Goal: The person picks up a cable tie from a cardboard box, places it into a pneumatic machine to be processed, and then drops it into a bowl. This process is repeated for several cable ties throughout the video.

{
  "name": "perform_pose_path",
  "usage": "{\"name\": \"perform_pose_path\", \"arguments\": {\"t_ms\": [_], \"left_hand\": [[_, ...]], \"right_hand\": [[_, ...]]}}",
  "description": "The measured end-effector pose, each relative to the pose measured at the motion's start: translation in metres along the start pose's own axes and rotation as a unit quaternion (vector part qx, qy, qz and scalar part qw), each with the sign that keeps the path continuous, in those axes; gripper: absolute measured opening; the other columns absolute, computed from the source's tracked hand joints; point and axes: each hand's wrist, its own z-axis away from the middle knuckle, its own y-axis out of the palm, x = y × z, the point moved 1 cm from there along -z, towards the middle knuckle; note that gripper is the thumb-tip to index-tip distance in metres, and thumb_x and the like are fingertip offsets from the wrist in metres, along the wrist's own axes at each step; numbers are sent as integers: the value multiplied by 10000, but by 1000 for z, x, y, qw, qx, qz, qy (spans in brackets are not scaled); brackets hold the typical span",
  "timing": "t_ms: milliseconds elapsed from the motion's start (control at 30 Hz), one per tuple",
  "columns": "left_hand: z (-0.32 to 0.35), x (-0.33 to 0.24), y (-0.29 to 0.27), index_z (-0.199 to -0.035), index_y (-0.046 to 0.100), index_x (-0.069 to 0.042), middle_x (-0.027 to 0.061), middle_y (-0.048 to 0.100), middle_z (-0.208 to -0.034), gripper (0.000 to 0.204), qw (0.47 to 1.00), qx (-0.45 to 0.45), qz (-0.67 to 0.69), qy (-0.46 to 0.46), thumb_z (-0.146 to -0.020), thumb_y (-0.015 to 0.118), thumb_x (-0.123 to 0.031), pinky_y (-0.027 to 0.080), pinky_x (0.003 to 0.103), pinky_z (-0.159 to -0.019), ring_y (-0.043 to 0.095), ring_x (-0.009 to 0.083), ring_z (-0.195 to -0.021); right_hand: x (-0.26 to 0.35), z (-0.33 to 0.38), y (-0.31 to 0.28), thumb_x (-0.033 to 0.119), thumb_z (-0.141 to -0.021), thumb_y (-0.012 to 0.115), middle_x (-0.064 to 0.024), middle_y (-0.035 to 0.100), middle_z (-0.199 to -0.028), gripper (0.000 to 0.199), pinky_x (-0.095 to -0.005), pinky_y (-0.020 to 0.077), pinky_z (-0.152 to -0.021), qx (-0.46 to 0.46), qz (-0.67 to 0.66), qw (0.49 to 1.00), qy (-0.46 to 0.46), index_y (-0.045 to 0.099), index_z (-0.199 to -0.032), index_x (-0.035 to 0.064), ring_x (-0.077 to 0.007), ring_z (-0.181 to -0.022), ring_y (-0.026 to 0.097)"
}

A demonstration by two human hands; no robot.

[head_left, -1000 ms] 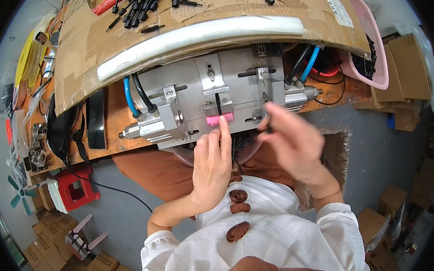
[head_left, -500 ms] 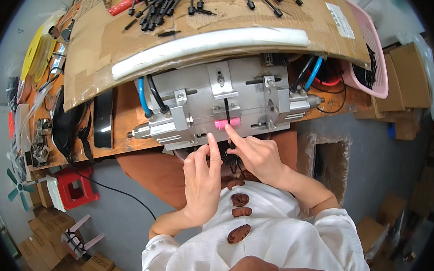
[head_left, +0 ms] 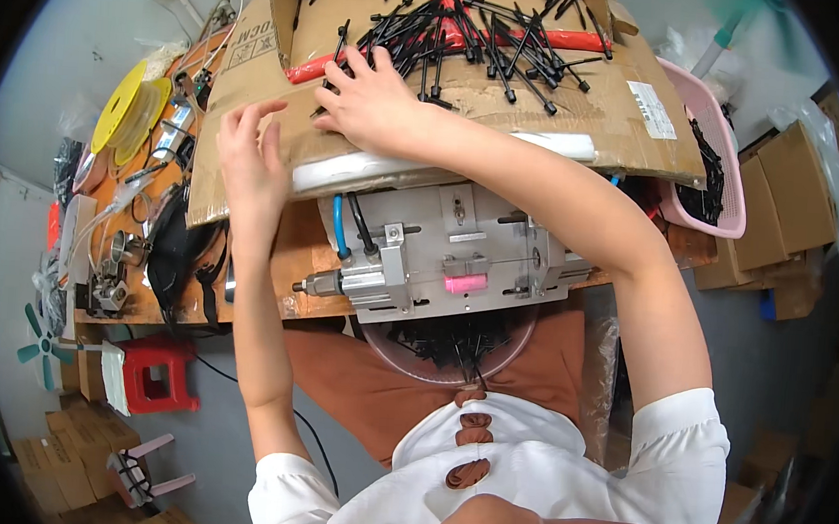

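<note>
My right hand [head_left: 376,108] stretches left across the cardboard sheet [head_left: 618,149], its fingers spread beside a heap of black rod-shaped parts [head_left: 409,33] with thicker ends. Its fingertips come close to the heap's left side; whether they touch a part is unclear. My left hand [head_left: 251,151] is raised over the cardboard's left edge, fingers apart and loosely bent, with nothing seen in it. Below the cardboard, the metal fixture [head_left: 419,262] carries a pink cylinder [head_left: 466,283] on its front. No black part shows on that cylinder.
A clear bowl [head_left: 375,352] with black parts sits on my lap under the fixture. A pink basket [head_left: 731,147] stands at the right. Yellow spools [head_left: 122,105] and a black strap bag [head_left: 172,256] are on the left. A red stool [head_left: 182,377] stands below.
Both hands have left the pink cylinder and moved up and left to the cardboard. The black part that lay at the cylinder is gone from there. The view has shifted.
</note>
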Motion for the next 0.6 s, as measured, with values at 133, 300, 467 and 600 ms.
{"name": "perform_pose_path", "arguments": {"t_ms": [133, 300, 467, 600], "left_hand": [[6, 11, -9, -1099, 620, -86, 122, 530, -1039, 232, 998, 40, -1, -48, -900, 532, -6, 446, 344, -805, 522, 267, -981], [4, 12, -6, -1099, 629, -86, 111, 536, -1030, 233, 998, 65, -17, -6, -894, 546, -14, 450, 334, -784, 520, 256, -934], [-13, -17, 10, -1084, 627, -69, 120, 558, -1012, 215, 988, 130, 82, 12, -883, 569, -22, 457, 335, -774, 541, 249, -918], [-24, -27, 19, -1066, 620, -55, 131, 558, -1014, 196, 986, 150, 72, 11, -873, 589, -35, 461, 336, -770, 553, 245, -890]], "right_hand": [[-38, 25, -14, 336, -945, 468, -107, 465, -1360, 357, -564, 281, -1046, 106, -96, 989, -28, 549, -1209, 108, -313, -1311, 384], [-115, 81, -46, 199, -914, 540, -54, 550, -1301, 287, -438, 278, -1100, 97, -122, 980, -127, 566, -1185, 108, -250, -1320, 406], [-152, 113, -71, 147, -918, 530, -41, 482, -1415, 334, -463, 177, -1156, 95, -180, 972, -113, 586, -1246, 123, -259, -1393, 312], [-168, 119, -89, 54, -896, 533, -89, 550, -1344, 256, -437, 304, -1110, 37, -302, 952, -38, 664, -1115, 45, -292, -1361, 371]]}}
